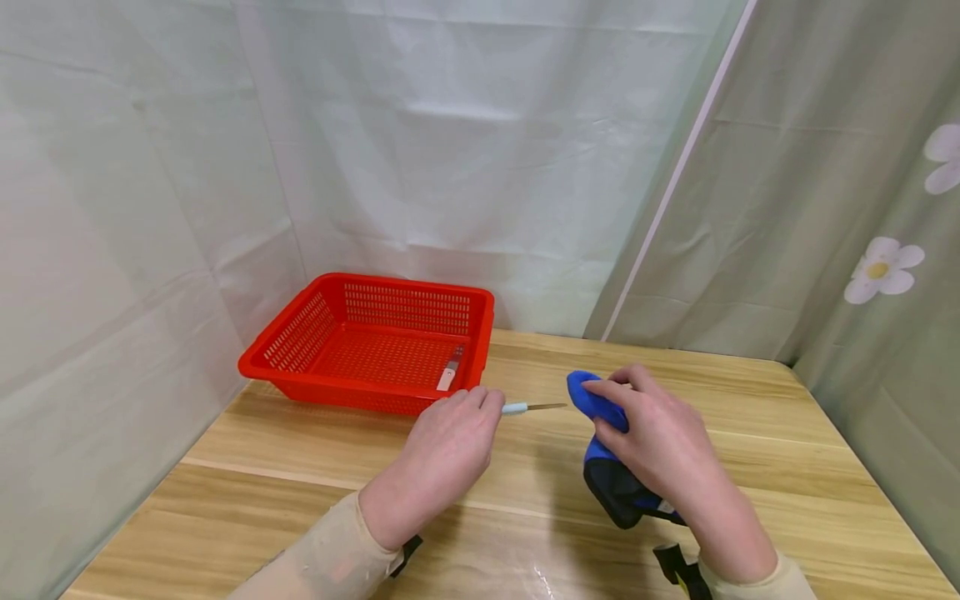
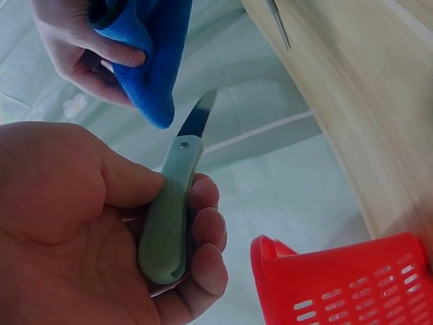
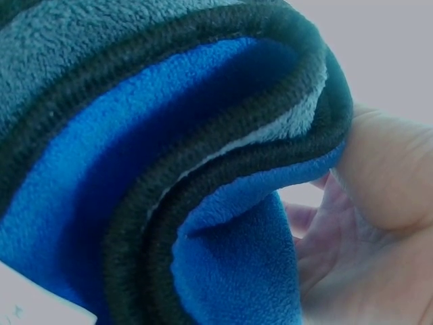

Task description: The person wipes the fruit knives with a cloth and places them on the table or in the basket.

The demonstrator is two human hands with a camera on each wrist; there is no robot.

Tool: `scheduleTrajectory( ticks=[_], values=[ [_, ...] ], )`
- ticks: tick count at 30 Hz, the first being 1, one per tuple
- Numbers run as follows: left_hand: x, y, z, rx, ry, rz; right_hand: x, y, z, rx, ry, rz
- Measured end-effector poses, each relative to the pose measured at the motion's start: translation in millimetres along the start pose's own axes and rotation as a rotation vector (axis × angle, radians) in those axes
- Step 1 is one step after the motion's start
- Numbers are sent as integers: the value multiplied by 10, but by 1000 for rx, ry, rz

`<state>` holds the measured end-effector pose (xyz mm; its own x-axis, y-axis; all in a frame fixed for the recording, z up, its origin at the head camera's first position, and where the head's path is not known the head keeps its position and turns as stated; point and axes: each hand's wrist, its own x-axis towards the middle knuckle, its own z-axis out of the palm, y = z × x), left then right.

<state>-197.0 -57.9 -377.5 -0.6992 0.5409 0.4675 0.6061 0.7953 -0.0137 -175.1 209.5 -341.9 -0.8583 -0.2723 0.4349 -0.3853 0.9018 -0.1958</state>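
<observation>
My left hand point(image 1: 450, 446) grips a small folding knife point(image 2: 177, 196) by its pale green handle, with thumb and curled fingers round it. The blade point(image 2: 197, 115) stands out of the handle and points toward the right hand. In my right hand point(image 1: 660, 425) a blue cloth point(image 1: 600, 404) with black edging is pinched, its folds hanging below the fingers. A white label shows on the cloth in the right wrist view. Blade tip and cloth are close together but apart in the head view.
A red perforated basket point(image 1: 367, 392) stands at the back left of the wooden table point(image 1: 517, 517). Inside it lies a white-handled tool with a grey metal end point(image 1: 452, 367). Pale curtains hang behind and beside the table. A thin metal point point(image 2: 281, 30) shows in the left wrist view.
</observation>
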Motion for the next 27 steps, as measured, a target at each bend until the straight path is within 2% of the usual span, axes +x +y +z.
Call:
scheduleTrajectory(
  ticks=[9, 17, 27],
  values=[
    [5, -3, 1, -1, -24, -12, -12, -43, 24, -5, 15, -40],
    [14, 2, 1, -41, 16, -23, -19, -69, 23, -4, 26, -52],
    [21, 11, -34, -95, -77, -51, -16, -116, 37, -3, 42, -79]
  ],
)
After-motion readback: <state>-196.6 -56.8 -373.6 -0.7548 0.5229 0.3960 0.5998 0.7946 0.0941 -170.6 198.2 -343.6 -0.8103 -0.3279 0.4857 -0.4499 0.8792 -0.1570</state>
